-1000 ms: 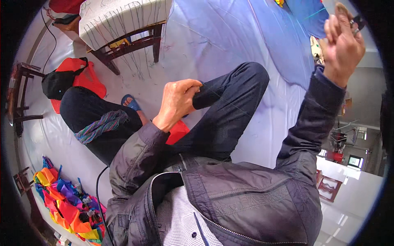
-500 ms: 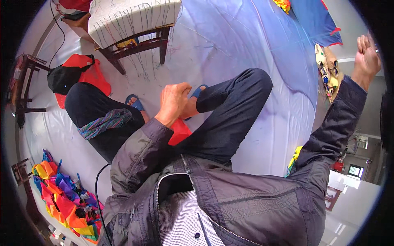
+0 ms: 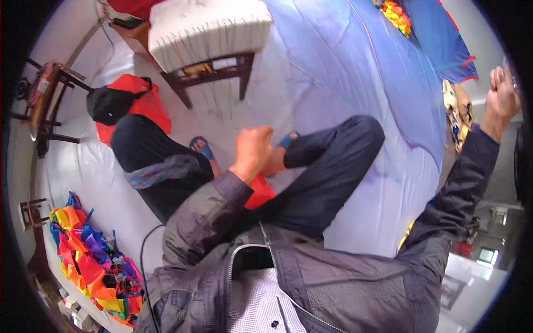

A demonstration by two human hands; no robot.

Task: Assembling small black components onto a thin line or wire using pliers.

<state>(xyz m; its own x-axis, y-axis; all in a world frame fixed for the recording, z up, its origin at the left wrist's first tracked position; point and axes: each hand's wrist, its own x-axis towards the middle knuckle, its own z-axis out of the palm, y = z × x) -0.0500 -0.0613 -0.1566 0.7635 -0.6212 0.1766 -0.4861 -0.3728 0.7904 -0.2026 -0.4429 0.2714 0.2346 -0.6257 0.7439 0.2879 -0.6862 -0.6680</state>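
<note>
Left hand (image 3: pixel 254 149) was curled into a loose fist above the lap; whether anything lay inside it could not be told. A red cloth (image 3: pixel 259 193) lay just under its wrist, against the dark trouser leg (image 3: pixel 327 166). Right hand (image 3: pixel 502 99) was raised far out to the right, fingers bent closed; any held object too small to tell. Blue sandals (image 3: pixel 201 147) sat just beyond the left hand. Farther out from it stood a wooden stool (image 3: pixel 211 72) and a black bag (image 3: pixel 110 104). Bright fabric scraps (image 3: pixel 91 266) lay well off, low and left of it.
</note>
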